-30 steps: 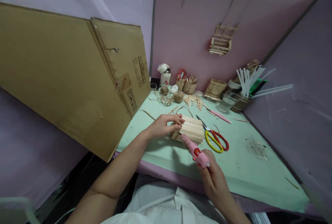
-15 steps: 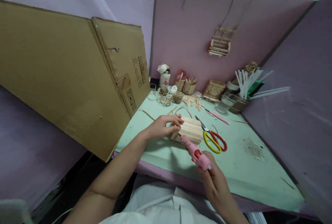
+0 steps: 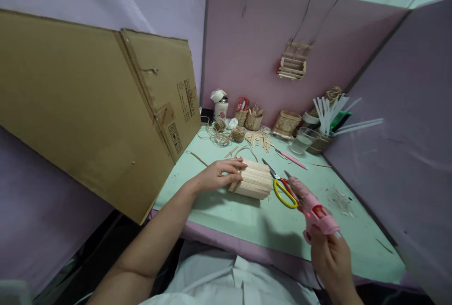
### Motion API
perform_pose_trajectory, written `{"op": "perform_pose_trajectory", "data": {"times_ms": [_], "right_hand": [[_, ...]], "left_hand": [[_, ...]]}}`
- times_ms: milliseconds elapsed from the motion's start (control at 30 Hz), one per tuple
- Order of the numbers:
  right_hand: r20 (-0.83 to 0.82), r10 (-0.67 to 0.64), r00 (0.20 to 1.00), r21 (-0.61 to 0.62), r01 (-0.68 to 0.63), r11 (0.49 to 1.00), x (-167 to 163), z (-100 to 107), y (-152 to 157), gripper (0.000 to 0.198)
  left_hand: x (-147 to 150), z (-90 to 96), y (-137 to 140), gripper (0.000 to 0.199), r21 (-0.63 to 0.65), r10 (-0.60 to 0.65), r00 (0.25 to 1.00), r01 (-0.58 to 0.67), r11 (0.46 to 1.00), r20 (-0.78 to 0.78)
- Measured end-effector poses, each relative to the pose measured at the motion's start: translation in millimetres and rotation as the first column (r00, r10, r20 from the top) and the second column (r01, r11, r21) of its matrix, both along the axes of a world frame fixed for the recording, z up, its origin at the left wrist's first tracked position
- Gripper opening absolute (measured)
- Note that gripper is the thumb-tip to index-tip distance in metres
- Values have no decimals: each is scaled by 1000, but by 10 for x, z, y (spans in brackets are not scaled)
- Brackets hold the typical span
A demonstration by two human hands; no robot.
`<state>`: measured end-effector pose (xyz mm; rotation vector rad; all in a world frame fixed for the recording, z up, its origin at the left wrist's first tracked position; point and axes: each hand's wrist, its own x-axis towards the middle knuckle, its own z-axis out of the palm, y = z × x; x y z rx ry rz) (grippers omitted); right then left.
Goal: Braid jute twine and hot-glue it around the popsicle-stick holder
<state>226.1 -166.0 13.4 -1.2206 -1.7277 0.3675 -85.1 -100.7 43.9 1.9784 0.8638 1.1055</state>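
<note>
A small box-like piece made of pale wooden craft sticks lies on the table, its sticks side by side. My left hand grips its left end, fingers curled over the top edge; the thumb is partly hidden. In my right hand is a pink hot glue gun, with a red light glowing on its body. The gun's nozzle points up and left, apart from the wooden piece. Between them lie scissors with yellow and red handles, partly hidden behind the gun.
A large cardboard sheet stands at the left. Twine balls, loose sticks, a pink-handled tool, a clear cup and white glue sticks line the back. A stick-built basket hangs on the wall.
My right hand has drawn the glue gun away from the wooden piece, to the right. My left hand stays at the piece's left end. The view has shifted slightly.
</note>
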Motion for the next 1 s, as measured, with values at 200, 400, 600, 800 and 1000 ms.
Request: {"op": "perform_pose_trajectory", "data": {"times_ms": [200,400,600,800,1000], "right_hand": [[455,-358,815,233,279,932,698,-85,435,55],[724,-496,479,257,480,839,969,-373,546,55],[834,-363,416,85,554,829,863,-282,478,49],[793,-414,446,126,545,829,906,-201,424,60],[673,-475,567,226,454,862,719,-74,400,61]], "left_hand": [[2,-36,7,26,-43,265,961,-262,964,80],[83,-153,-25,45,-463,332,943,-308,831,-31],[289,-131,-143,32,-534,349,930,-236,812,119],[358,-119,-143,18,-556,413,890,-247,793,194],[350,-117,-161,15,-529,392,895,-231,816,214]]}}
